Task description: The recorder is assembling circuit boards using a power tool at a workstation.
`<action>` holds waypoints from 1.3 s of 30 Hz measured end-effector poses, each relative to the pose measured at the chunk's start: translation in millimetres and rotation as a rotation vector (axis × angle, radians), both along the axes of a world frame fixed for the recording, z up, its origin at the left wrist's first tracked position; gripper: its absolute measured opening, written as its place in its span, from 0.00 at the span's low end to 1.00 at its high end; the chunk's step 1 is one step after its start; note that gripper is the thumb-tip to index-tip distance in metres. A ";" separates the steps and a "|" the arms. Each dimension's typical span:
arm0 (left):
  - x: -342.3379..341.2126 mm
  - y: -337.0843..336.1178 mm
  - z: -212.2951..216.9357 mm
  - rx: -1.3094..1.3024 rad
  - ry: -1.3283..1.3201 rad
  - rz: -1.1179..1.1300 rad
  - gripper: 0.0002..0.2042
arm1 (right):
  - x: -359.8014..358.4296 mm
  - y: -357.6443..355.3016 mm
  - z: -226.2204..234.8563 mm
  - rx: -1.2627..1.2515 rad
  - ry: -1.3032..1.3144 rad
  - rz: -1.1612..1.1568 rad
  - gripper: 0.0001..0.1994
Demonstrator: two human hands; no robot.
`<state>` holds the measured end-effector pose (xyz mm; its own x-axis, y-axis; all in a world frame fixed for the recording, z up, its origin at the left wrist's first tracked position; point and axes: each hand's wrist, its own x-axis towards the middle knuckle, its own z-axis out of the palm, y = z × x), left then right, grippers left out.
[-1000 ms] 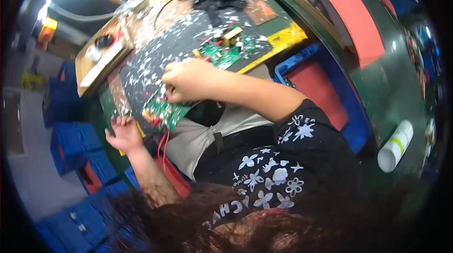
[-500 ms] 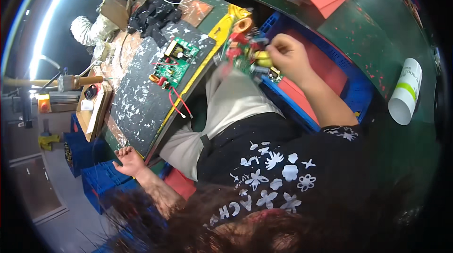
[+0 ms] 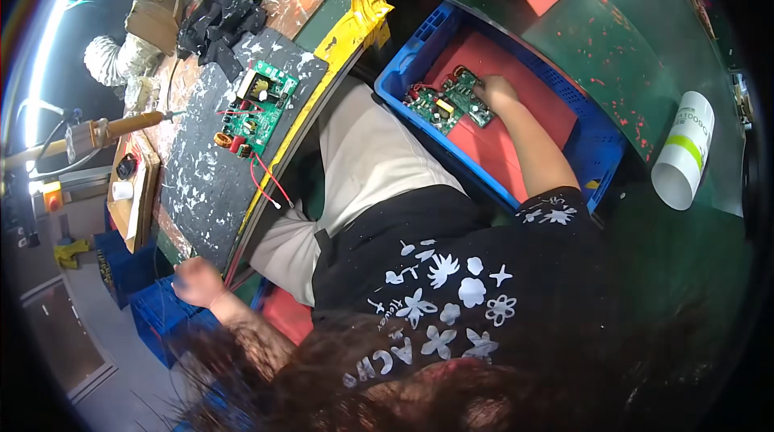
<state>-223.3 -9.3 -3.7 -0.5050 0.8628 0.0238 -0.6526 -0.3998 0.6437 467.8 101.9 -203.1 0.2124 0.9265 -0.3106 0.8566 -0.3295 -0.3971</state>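
green circuit boards [image 3: 468, 97], blue crate [image 3: 598, 146], red sheet [image 3: 545, 101], white-speckled grey mat [image 3: 201, 146], black shirt [image 3: 371, 226] with white flowers [image 3: 472, 292]

1 green circuit board [image 3: 260, 110] on 1 dark mat [image 3: 201, 166] at left, 2 red leads [image 3: 275, 180] off it; 2 more boards [image 3: 468, 95] in 1 blue bin [image 3: 395, 81], right; 1 white roll [image 3: 684, 150] right of that; 2 hands: 1 left hand [image 3: 199, 281], 1 right hand [image 3: 497, 93]; blue crates [image 3: 161, 311] left, count unclear

The speckled grey mat [image 3: 203, 164] carries a circuit board [image 3: 260, 115].
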 end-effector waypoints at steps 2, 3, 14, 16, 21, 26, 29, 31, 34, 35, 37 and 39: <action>2.3 0.4 0.8 0.005 -0.012 -0.004 0.18 | 10.2 -1.0 -11.1 -0.093 0.029 -0.038 0.17; 3.8 0.5 1.5 0.017 -0.024 -0.011 0.18 | 15.9 -4.8 -18.6 -0.058 0.047 -0.078 0.18; 6.2 3.2 6.9 -0.025 0.009 0.021 0.17 | 22.0 -21.5 -7.1 -0.067 0.245 0.019 0.18; 3.8 1.2 6.6 -0.024 0.013 0.020 0.17 | 21.2 -13.6 4.4 -0.123 0.181 0.075 0.20; -0.7 1.0 3.1 0.000 0.020 -0.050 0.17 | 19.1 -0.6 12.3 0.049 0.160 0.068 0.19; 1.2 1.3 4.4 0.001 0.030 -0.037 0.17 | 4.7 27.5 5.8 0.034 0.082 0.142 0.19; 3.4 0.7 5.5 0.011 0.023 -0.049 0.17 | -0.4 32.3 -11.2 0.001 0.081 0.167 0.19; 3.3 -0.6 6.8 0.023 0.015 -0.058 0.17 | -3.7 33.0 -25.8 0.077 0.086 0.180 0.19; 2.0 2.8 4.5 0.010 0.007 -0.073 0.17 | -1.3 31.5 -31.5 0.033 0.067 0.176 0.18; 2.9 2.0 5.9 0.001 0.024 -0.055 0.17 | -0.9 31.7 -31.8 0.032 0.065 0.175 0.18; 2.6 0.4 5.0 -0.011 0.037 -0.040 0.17 | -1.3 31.6 -33.1 0.066 0.048 0.209 0.18; 1.9 0.7 6.2 0.016 0.043 -0.076 0.17 | -6.7 32.7 -21.7 0.014 0.021 0.229 0.20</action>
<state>-221.4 -8.6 2.4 -0.4367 0.8977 0.0584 -0.6531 -0.3610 0.6657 461.1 134.6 -224.9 -0.0105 0.9542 -0.2991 0.8999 -0.1214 -0.4188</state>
